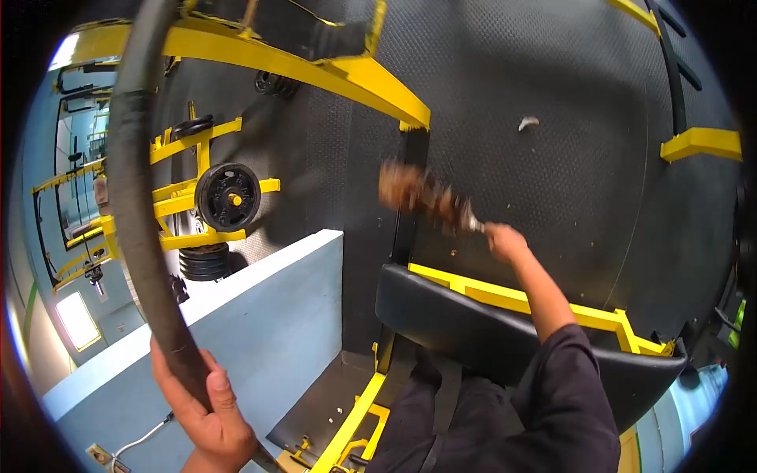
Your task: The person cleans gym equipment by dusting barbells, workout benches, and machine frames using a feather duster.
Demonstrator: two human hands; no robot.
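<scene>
My left hand (206, 410) is wrapped round a long, curved, dark grip-covered bar (132, 173) that rises along the left of the view. In my right hand (506, 241), stretched forward, is the pale handle of a brown feather duster (418, 191). Its feathers are smeared by motion and pass over a black upright of the gym machine, below the end of a yellow beam (347, 79). Beneath my right forearm lies a black padded bench (457, 319) on a yellow frame.
A low light-blue wall (292, 307) with a white top runs at the left. Beyond it stands a yellow rack with a black weight plate (227, 196). A small white scrap (528, 123) lies on the black textured floor (568, 189). Another yellow frame (702, 144) is at the right.
</scene>
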